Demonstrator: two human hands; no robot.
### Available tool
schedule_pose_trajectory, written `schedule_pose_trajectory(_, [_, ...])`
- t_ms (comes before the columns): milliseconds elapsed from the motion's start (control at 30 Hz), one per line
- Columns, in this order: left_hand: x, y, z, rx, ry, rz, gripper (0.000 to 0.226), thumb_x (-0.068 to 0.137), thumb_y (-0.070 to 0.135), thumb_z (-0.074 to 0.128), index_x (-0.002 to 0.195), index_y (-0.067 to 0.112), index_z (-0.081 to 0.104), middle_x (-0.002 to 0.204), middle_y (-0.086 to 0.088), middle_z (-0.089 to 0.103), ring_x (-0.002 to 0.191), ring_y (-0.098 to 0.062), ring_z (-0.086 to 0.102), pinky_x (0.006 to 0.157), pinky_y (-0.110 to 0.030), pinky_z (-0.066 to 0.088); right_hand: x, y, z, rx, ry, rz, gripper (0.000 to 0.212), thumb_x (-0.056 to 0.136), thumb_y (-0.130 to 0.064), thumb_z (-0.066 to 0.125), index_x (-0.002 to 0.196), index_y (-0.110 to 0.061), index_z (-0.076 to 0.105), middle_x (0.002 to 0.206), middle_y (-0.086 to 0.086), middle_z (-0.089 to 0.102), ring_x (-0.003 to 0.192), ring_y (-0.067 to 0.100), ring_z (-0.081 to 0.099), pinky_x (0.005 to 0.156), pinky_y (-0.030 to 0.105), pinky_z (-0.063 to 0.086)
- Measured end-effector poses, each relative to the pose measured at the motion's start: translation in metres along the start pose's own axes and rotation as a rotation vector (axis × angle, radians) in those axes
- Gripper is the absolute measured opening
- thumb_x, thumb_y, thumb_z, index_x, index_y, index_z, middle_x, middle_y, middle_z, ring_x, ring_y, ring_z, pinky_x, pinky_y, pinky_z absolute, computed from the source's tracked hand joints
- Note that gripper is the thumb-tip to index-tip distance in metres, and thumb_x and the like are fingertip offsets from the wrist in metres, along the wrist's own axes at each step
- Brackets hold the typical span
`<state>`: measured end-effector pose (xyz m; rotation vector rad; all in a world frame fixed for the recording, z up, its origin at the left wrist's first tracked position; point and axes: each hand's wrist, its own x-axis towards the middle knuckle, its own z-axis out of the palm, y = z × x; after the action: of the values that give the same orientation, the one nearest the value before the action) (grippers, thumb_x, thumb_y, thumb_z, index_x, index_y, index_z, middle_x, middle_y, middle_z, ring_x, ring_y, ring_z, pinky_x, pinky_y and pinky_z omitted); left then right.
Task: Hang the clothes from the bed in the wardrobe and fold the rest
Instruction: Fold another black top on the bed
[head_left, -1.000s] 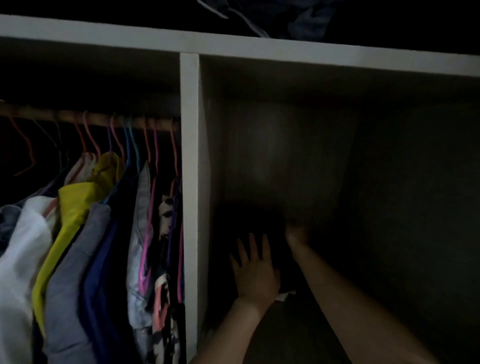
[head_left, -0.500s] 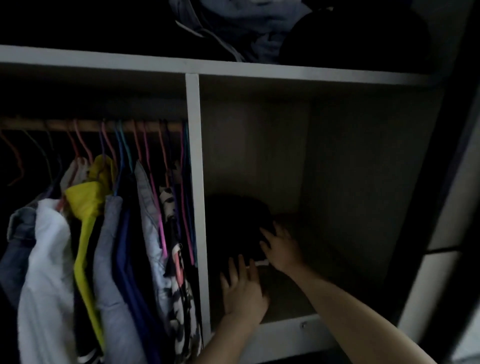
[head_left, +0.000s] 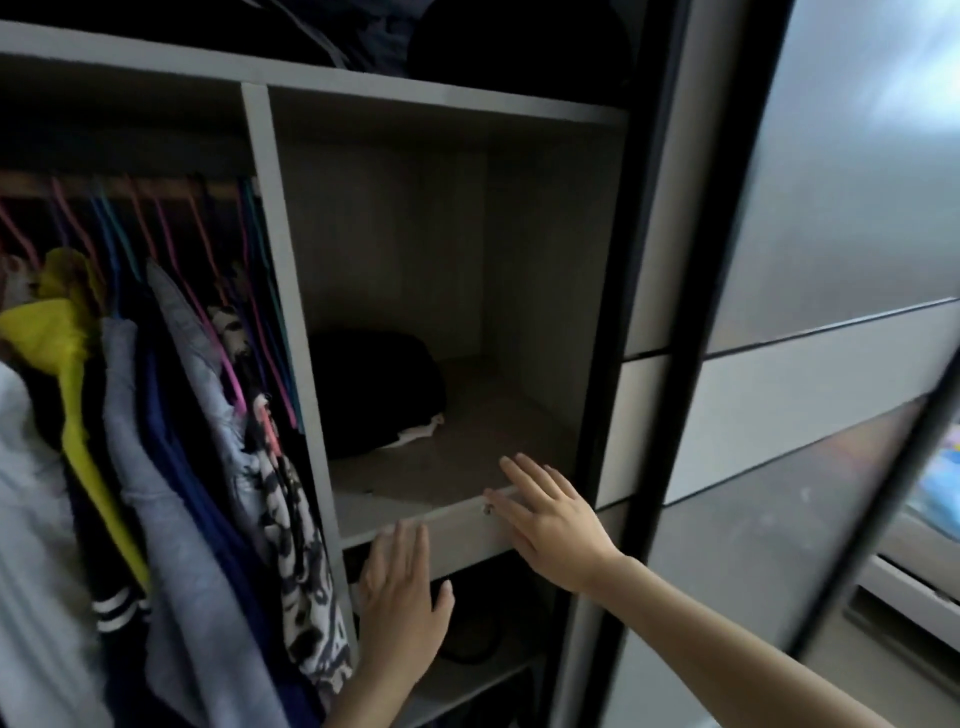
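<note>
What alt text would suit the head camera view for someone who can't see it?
A left hand and right hand, both open, are at the front edge of a wardrobe shelf holding a folded black garment. Left of the divider, clothes hang on coloured hangers; a sliding door stands at right.

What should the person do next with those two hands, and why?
Probably draw both hands back out of the wardrobe and turn to fetch the next garment. The left hand and right hand are open and hold nothing, at the front edge of the shelf. The folded dark garment already lies at the shelf's back left, apart from both hands.
</note>
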<state>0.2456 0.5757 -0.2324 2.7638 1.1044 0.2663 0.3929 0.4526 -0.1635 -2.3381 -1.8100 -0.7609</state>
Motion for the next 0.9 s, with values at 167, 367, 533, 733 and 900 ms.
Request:
schedule_pose_trajectory(167, [-0.030, 0.037, -0.010, -0.018, 0.061, 0.126, 0.070, 0.099, 0.049, 0.027, 0.150, 0.018, -0.009, 0.158, -0.001, -0.013, 0.145, -0.023, -0.010, 0.118, -0.033, 0.003, -0.081, 0.040, -0.009, -0.029, -0.076, 0.059, 0.059, 0.052, -0.028, 0.087, 0.108, -0.023, 0.072, 0.120, 0.011, 0.065, 0.110, 0.029, 0.062, 0.082, 0.039, 0.055])
schedule_pose_trajectory(367, [-0.066, 0.150, 0.001, -0.233, 0.155, 0.314, 0.062, 0.090, 0.023, 0.060, 0.143, 0.002, 0.034, 0.150, -0.020, 0.029, 0.138, -0.042, 0.025, 0.109, -0.051, 0.029, -0.204, 0.109, -0.029, 0.016, -0.145, 0.329, 0.055, 0.056, -0.020, 0.086, 0.108, -0.020, 0.071, 0.119, 0.014, 0.064, 0.109, 0.031, 0.063, 0.080, 0.040, 0.055])
schedule_pose_trajectory(533, [-0.118, 0.302, 0.027, -0.353, 0.064, 0.613, 0.060, 0.077, 0.032, 0.041, 0.112, -0.012, 0.062, 0.119, -0.034, 0.057, 0.104, -0.055, 0.055, 0.081, -0.064, 0.046, -0.360, 0.170, -0.060, 0.014, -0.154, 0.569, 0.049, 0.087, -0.015, 0.057, 0.135, -0.018, 0.051, 0.149, 0.016, 0.033, 0.139, 0.036, 0.027, 0.110, 0.045, 0.028])
schedule_pose_trajectory(733, [-0.204, 0.465, 0.075, -0.473, -0.065, 0.870, 0.055, 0.072, 0.022, 0.057, 0.117, -0.010, 0.060, 0.124, -0.033, 0.054, 0.111, -0.054, 0.052, 0.088, -0.063, 0.042, -0.535, 0.188, -0.120, -0.096, -0.301, 0.883, 0.050, 0.091, -0.020, 0.053, 0.140, -0.020, 0.044, 0.152, 0.013, 0.027, 0.143, 0.032, 0.020, 0.114, 0.041, 0.021])
schedule_pose_trajectory(900, [-0.280, 0.569, 0.112, -0.446, -0.216, 1.099, 0.064, 0.079, 0.031, 0.049, 0.134, 0.000, 0.047, 0.143, -0.024, 0.039, 0.132, -0.044, 0.034, 0.107, -0.050, 0.030, -0.648, 0.171, -0.180, -0.247, -0.250, 1.154, 0.056, 0.043, -0.022, 0.091, 0.097, -0.019, 0.075, 0.106, 0.011, 0.071, 0.098, 0.026, 0.068, 0.072, 0.032, 0.058])
